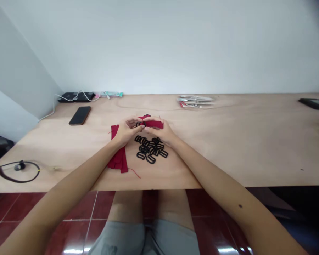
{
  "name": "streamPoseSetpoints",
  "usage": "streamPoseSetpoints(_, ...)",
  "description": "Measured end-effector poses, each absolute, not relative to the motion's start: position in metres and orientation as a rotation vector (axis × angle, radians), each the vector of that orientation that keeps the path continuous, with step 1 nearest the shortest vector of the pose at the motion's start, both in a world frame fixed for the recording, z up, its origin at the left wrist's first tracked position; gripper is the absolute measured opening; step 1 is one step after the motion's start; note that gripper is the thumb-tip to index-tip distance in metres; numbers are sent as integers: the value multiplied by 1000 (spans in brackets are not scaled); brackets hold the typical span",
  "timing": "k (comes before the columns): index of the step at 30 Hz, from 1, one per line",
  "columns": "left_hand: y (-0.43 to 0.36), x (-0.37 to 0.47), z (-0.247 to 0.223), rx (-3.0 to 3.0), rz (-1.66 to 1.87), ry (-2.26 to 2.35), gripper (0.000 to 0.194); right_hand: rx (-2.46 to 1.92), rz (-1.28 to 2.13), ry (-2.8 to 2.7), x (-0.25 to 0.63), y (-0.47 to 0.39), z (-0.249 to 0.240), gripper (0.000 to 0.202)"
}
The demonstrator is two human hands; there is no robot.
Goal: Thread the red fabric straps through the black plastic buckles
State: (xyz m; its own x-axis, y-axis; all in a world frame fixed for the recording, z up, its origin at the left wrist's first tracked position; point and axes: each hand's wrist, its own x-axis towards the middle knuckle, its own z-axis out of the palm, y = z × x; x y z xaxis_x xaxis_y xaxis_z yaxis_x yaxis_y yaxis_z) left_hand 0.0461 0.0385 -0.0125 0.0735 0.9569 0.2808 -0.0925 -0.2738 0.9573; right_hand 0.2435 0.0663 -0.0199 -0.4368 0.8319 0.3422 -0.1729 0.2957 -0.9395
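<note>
Item: one red fabric strip (pixel 155 124), in my two hands, over the table (pixel 228 141), just beyond the loose buckles. Fitted at its left end, as far as I can tell: one black buckle (pixel 140 124), partly hidden by fingers.

Grip, left hand (pixel 126 132): thumb and fingertips pinching the buckle. Grip, right hand (pixel 162 131): thumb and fingers closed on the strip beside it, fingertips meeting or nearly meeting the left's. Further red fabric with a black piece shows behind the fingers; whether it is the same strip, I cannot tell.

Step, by my judgement: threading strip and buckle together. The next move seems to call for a steady left pinch and a right-hand draw of fabric through the slot.

Stock: a pile of red strips (pixel 121 161), partly under my left wrist; a heap of black buckles (pixel 150 145), between my forearms.

Edges and room: the table's front edge runs beneath both forearms. Wide room to my right, up to a dark device (pixel 315 103) by the far edge. Left room narrower: phone (pixel 80 115), looped black cord (pixel 20 182). Ahead, flat packets (pixel 196 101) near the wall.
</note>
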Motion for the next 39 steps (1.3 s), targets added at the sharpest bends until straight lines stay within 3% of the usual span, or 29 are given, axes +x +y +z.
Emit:
streamPoseSetpoints(24,42,28,0,1422,1388,1017,33,-716,1284,-1408,254,83,-20,42)
streamPoseSetpoints(31,42,29,-3,1422,1400,999,26,-704,1186,-1398,250,83,-18,47)
streamPoseSetpoints(39,41,28,-2,1401,1366,922,31,-744,1002,-1590,253,86,-21,55)
